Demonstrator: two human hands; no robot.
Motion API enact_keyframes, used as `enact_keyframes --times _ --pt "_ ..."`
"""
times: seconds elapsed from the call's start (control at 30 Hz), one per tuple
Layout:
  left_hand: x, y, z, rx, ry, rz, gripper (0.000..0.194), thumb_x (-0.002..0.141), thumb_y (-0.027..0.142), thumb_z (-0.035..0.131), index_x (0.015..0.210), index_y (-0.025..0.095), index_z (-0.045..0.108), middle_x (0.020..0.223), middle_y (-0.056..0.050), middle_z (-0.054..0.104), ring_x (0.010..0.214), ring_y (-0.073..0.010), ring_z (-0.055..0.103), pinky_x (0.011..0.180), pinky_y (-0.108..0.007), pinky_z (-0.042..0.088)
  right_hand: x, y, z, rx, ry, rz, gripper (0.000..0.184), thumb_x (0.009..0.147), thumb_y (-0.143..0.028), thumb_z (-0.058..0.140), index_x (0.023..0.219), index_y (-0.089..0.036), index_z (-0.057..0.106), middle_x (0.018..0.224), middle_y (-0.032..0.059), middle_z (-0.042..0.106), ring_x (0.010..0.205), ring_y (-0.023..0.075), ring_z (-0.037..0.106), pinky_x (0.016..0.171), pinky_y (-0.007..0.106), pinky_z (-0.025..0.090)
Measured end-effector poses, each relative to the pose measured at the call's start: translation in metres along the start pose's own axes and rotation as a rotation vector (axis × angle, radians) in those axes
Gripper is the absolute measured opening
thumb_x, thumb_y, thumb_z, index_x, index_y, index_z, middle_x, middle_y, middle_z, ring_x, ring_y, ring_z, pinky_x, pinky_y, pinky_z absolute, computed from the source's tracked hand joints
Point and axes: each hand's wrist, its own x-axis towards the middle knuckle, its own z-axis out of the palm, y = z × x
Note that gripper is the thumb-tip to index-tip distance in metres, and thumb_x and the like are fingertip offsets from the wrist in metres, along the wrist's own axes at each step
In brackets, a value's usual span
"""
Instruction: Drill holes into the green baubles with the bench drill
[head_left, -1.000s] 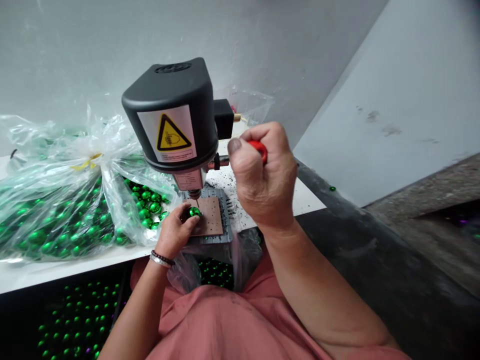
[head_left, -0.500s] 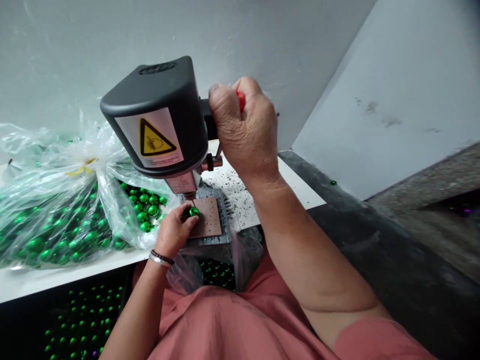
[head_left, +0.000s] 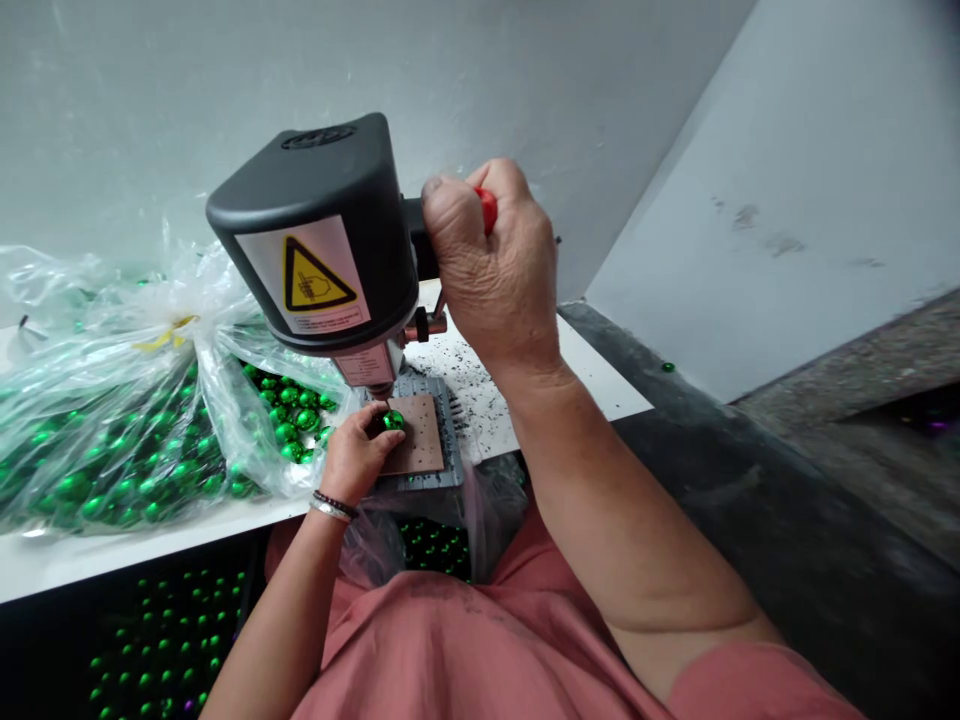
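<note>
Bench drill (head_left: 311,215): black housing, yellow warning label (head_left: 319,275), standing at mid-frame over a copper-brown pad (head_left: 416,435) that lies on a grey perforated metal plate (head_left: 450,440).

Right hand (head_left: 491,275): closed in a fist around a red handle (head_left: 487,208), at 1 o'clock from the drill head.

Left hand (head_left: 358,455): fingers curled, pinching a green bead (head_left: 392,420). The bead sits at the hand's fingertips, at 1 o'clock from the palm, close under the drill's lower end and over the pad's left edge. Whether it touches the pad cannot be told.

Risk, as judged: the glossy round bead could slip from the pinch if pressure comes off-centre, and the fingertips would then be exposed to the spindle. A bead that skids could also roll off among the black shavings (head_left: 480,410) at 3 o'clock from the plate.

Surroundings: clear plastic bag of green beads (head_left: 97,440) at 9 o'clock on the white table (head_left: 90,565); loose green beads (head_left: 165,640) at 7 o'clock below the table; single green bead (head_left: 667,367) on a dark ledge at 3 o'clock.
</note>
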Motion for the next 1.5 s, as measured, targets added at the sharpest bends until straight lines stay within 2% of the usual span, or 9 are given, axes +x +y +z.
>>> enact_keyframes --times 0.13,0.27,0.43,0.57,0.67,0.83,1.2,1.33,1.5 --pt "0.0 0.005 0.001 0.061 -0.018 0.082 0.041 0.066 0.03 0.065 0.105 0.021 0.062 0.097 -0.003 0.067 0.09 -0.021 0.061 0.083 -0.033 0.046 0.001 0.0 0.0 -0.019 -0.018 0.03 0.036 0.079 -0.046 0.051 0.064 -0.02 0.032 0.057 -0.0056 0.03 0.053 0.0047 0.03 0.053 0.019 0.03" --pt "0.002 0.006 0.0 0.042 -0.05 0.081 0.041 0.064 0.03 0.066 0.104 0.021 0.064 0.095 -0.003 0.067 0.09 -0.0211 0.061 0.084 -0.033 0.046 -0.006 -0.002 -0.005 0.007 -0.01 -0.05 0.032 0.082 -0.044 0.045 0.066 -0.019 0.033 0.057 -0.0057 0.031 0.053 0.0044 0.03 0.053 0.019 0.031" --pt "0.004 0.001 0.0 -0.011 -0.068 0.057 0.045 0.064 0.032 0.067 0.107 0.021 0.064 0.098 -0.003 0.069 0.093 -0.0213 0.061 0.083 -0.032 0.045 -0.037 -0.001 -0.017 -0.045 0.014 -0.175 0.02 0.081 -0.033 0.046 0.069 -0.02 0.038 0.056 -0.0063 0.032 0.049 0.0041 0.031 0.051 0.019 0.035" --pt "0.002 0.005 -0.001 0.046 -0.081 0.087 0.033 0.066 0.031 0.065 0.096 0.018 0.069 0.088 -0.003 0.07 0.088 -0.0226 0.061 0.079 -0.031 0.045 -0.064 0.009 -0.026 -0.134 0.021 -0.315 0.013 0.076 -0.024 0.05 0.069 -0.02 0.04 0.054 -0.0066 0.035 0.047 0.0046 0.034 0.05 0.021 0.037" --pt "0.0 0.009 -0.002 0.086 -0.077 0.087 0.028 0.067 0.032 0.064 0.09 0.017 0.07 0.081 -0.003 0.07 0.084 -0.0227 0.062 0.076 -0.031 0.045 -0.077 0.016 -0.028 -0.171 0.011 -0.357 0.009 0.075 -0.021 0.051 0.072 -0.02 0.042 0.054 -0.0061 0.039 0.048 0.0059 0.039 0.048 0.022 0.038" --pt "-0.001 0.009 -0.003 0.094 -0.052 0.103 0.036 0.068 0.032 0.064 0.102 0.02 0.067 0.095 -0.004 0.07 0.088 -0.0231 0.062 0.078 -0.031 0.045 -0.089 0.023 -0.025 -0.17 0.038 -0.363 0.005 0.076 -0.02 0.049 0.078 -0.02 0.045 0.059 -0.0046 0.046 0.049 0.0064 0.043 0.046 0.022 0.038" --pt "-0.002 0.005 0.001 0.135 -0.019 0.124 0.041 0.068 0.032 0.066 0.106 0.017 0.066 0.098 -0.008 0.069 0.091 -0.0245 0.062 0.083 -0.035 0.046 -0.105 0.037 -0.017 -0.054 0.069 -0.31 0.011 0.077 -0.019 0.048 0.087 -0.021 0.047 0.071 -0.0013 0.052 0.062 0.0088 0.052 0.058 0.024 0.046" --pt "-0.002 0.003 0.001 0.129 -0.018 0.12 0.041 0.068 0.031 0.065 0.107 0.017 0.065 0.099 -0.008 0.069 0.091 -0.024 0.062 0.083 -0.034 0.045 -0.115 0.047 -0.014 0.027 0.044 -0.273 0.015 0.077 -0.017 0.047 0.092 -0.021 0.045 0.077 0.0002 0.051 0.068 0.0105 0.053 0.062 0.027 0.046" --pt "-0.003 0.002 0.001 0.148 -0.013 0.15 0.04 0.069 0.032 0.063 0.106 0.016 0.065 0.099 -0.008 0.068 0.091 -0.023 0.061 0.082 -0.033 0.044 -0.121 0.055 -0.013 0.095 -0.006 -0.295 0.015 0.077 -0.014 0.045 0.09 -0.021 0.042 0.069 -0.0026 0.046 0.065 0.0099 0.052 0.06 0.027 0.046"
